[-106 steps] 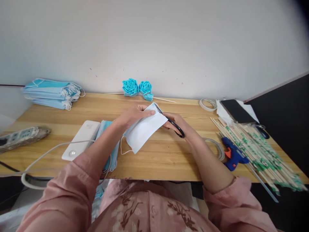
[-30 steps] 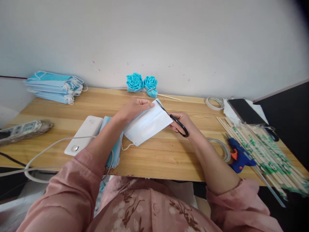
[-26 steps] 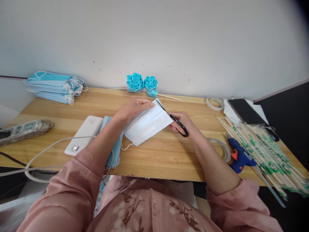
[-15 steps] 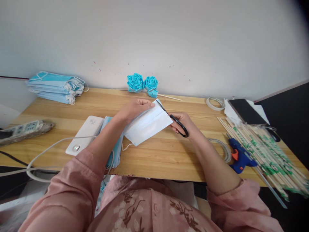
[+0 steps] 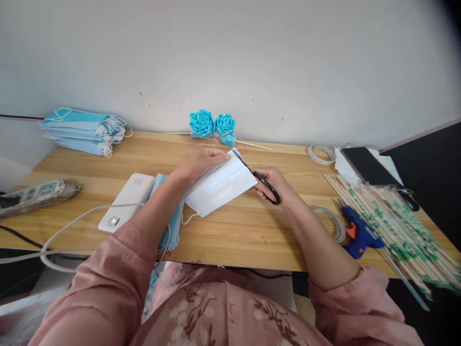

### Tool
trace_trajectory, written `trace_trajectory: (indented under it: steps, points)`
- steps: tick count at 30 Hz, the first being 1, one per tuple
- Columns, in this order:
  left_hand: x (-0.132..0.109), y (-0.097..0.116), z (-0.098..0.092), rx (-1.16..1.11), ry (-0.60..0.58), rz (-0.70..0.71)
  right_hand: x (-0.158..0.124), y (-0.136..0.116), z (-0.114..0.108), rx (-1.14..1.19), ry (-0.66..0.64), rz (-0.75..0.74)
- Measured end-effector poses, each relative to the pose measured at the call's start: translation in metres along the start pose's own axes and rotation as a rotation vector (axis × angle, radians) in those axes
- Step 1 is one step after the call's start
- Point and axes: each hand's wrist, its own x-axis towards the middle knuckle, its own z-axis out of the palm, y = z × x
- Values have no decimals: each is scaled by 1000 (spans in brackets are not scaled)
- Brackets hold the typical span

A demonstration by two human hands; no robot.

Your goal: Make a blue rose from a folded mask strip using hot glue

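Observation:
My left hand (image 5: 204, 162) pinches the upper edge of a face mask (image 5: 224, 185), its pale inner side turned up and one ear loop hanging at the lower left. In my right hand (image 5: 268, 180) is a pair of black-handled scissors (image 5: 271, 186). The dark blades lie along the mask's right edge, pointing up toward my left thumb. Under my left forearm rests a small stack of blue masks (image 5: 175, 233), partly hidden. Beyond the hands, two blue rosette flowers (image 5: 201, 123) on thin sticks lean by the wall.
A taller mask pile (image 5: 81, 129) stands back left. Near my left arm lie a white power bank (image 5: 131, 194) with a cable and a power strip (image 5: 46, 191). On the right are tape rolls (image 5: 321, 154), a blue glue gun (image 5: 358, 233), packed wooden sticks (image 5: 399, 230) and a phone (image 5: 369, 166).
Almost nothing differs. The mask, the scissors and both hands keep nearly the same place.

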Motion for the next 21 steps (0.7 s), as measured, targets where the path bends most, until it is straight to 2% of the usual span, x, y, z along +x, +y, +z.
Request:
trace_trajectory:
  steps: [9,13,17,21]
  points:
    - [2,-6,-4,4,-28,-15,1,4,-4,-7,9,-8]
    - [2,-5,-4,20,-2,-47,1,2,-6,14,25,8]
    - [2,-4,-6,38,-9,-98,1,-3,-10,52,85,4]
    - [2,-3,-18,91,-35,-72,1,-4,-19,115,155,-57]
